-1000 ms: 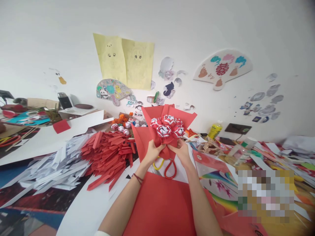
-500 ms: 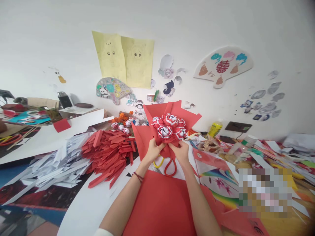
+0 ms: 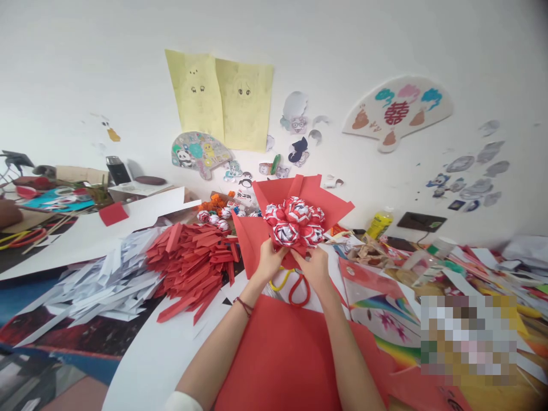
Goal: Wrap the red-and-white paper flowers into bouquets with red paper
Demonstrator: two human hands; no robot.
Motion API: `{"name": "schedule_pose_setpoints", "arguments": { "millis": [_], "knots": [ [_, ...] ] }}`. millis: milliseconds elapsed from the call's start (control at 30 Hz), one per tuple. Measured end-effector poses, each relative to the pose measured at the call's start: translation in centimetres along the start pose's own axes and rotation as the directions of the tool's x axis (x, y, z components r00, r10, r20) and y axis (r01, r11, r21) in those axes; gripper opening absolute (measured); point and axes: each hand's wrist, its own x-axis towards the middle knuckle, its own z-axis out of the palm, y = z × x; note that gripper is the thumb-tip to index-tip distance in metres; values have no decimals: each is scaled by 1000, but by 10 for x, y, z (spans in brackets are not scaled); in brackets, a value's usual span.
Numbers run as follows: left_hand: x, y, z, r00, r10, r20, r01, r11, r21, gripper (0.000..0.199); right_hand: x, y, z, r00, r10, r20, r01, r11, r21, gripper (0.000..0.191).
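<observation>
A bouquet of folded red-and-white paper flowers [image 3: 295, 220] stands upright in front of me, wrapped in red paper [image 3: 247, 240]. My left hand [image 3: 269, 261] is closed on the lower left of the wrap, just under the blooms. From the other side, my right hand [image 3: 314, 267] pinches the gathered base, the fingertips of both hands nearly meeting. Below them lie scissors with yellow and red handles [image 3: 299, 292]; the blades are hidden. A large red sheet [image 3: 278, 357] spreads beneath my forearms.
On the left are piles of white paper strips [image 3: 107, 285] and folded red strips [image 3: 194, 260]. Small paper balls [image 3: 214, 218] sit behind them. A yellow bottle [image 3: 379, 224], a clear plastic bottle [image 3: 432, 257] and paper scraps crowd the right. Paper fans [image 3: 398, 111] hang on the wall.
My hands have drawn slightly closer together at the bouquet's base, covering more of the gathered red paper. The whole view has shifted a little. The bouquet stays in both hands.
</observation>
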Motion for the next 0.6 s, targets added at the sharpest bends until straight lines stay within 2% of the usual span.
{"name": "schedule_pose_setpoints", "arguments": {
  "millis": [100,200,267,433,600],
  "knots": [
    [2,0,-1,999,-43,3,43,998,-34,20,0,3,0,998,44,41,-44,999,9,23],
    [2,1,-4,997,-51,64,55,997,-57,25,0,5,-2,993,91,75,-96,993,74,21],
    [2,3,-5,994,-57,97,65,995,-75,26,0,4,-4,993,108,54,-111,992,62,20],
    [1,5,-3,994,-35,105,45,994,-101,24,-2,-1,-1,993,119,-10,-119,989,-88,21],
    [-1,5,4,997,-39,73,49,989,-140,19,-8,-6,10,989,113,-91,-136,939,-315,18]
  ]
}}
